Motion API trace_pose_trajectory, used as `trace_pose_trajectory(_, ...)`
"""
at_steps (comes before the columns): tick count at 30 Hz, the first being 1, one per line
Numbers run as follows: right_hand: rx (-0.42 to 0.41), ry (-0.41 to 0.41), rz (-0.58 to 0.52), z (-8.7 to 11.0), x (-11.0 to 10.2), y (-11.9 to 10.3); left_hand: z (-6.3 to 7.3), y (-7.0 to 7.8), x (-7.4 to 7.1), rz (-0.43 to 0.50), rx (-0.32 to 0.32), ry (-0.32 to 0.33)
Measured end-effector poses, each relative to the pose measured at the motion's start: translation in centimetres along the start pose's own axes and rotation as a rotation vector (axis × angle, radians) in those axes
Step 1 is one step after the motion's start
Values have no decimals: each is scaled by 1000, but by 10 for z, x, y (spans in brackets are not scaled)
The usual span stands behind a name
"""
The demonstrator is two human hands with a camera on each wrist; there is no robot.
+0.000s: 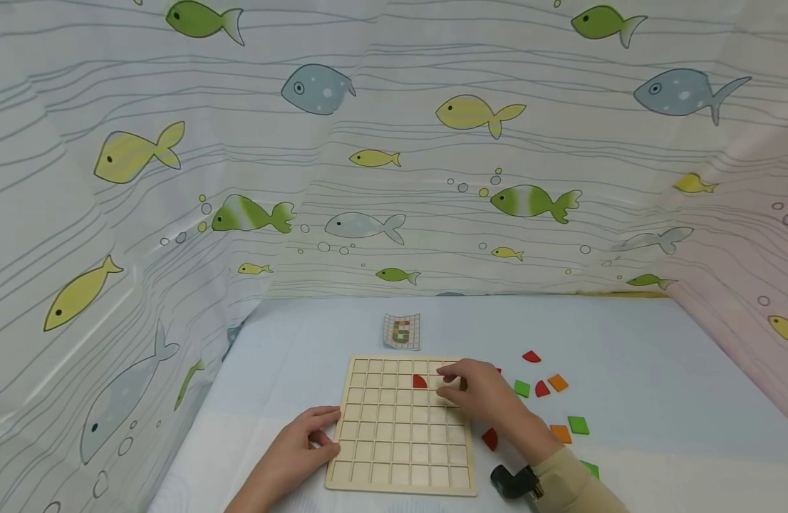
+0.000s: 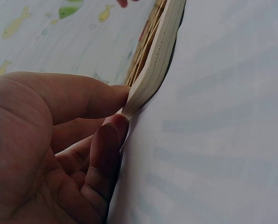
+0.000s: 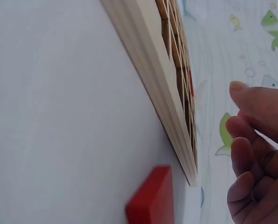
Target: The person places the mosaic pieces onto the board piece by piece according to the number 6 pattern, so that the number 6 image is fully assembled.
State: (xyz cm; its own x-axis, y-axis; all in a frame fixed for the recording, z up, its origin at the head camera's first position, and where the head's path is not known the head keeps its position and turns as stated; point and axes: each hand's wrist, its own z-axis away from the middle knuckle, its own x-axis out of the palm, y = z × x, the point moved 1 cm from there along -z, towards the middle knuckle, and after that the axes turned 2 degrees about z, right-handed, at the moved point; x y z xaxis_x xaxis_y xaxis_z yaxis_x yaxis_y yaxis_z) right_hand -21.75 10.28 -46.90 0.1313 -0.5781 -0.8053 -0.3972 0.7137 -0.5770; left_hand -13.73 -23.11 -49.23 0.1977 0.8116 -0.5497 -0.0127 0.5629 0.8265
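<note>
A pale wooden grid board (image 1: 400, 432) lies on the table, with one red quarter-circle piece (image 1: 420, 382) in a cell of its upper part. My left hand (image 1: 299, 443) rests at the board's left side, thumb and forefinger spread along the edge. In the left wrist view those fingertips (image 2: 117, 95) touch the rim close to a corner. Over the upper right of the board hovers my right hand (image 1: 480, 388), thumb and forefinger apart, nothing seen between them. The right wrist view has its loosely bent fingers (image 3: 244, 151) above the board's rim.
A small card with a coloured grid pattern (image 1: 402, 332) lies behind the board. Right of the board are scattered red pieces (image 1: 531, 356), orange squares (image 1: 558, 382) and green squares (image 1: 578, 425). Another red piece (image 1: 490, 439) sits near the board's right edge, below my right wrist.
</note>
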Motion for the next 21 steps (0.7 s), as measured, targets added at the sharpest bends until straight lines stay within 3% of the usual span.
trace_pose_trajectory(5, 8, 40, -2, 14, -9, 2, 0, 0, 0, -8, 2, 5)
trace_pose_trajectory(12, 79, 50, 21, 31, -20, 7, -1, 0, 0, -24, -3, 8)
trace_pose_trajectory(21, 124, 75, 8, 57, -32, 27, 2, 4, 0, -2, 0, 8)
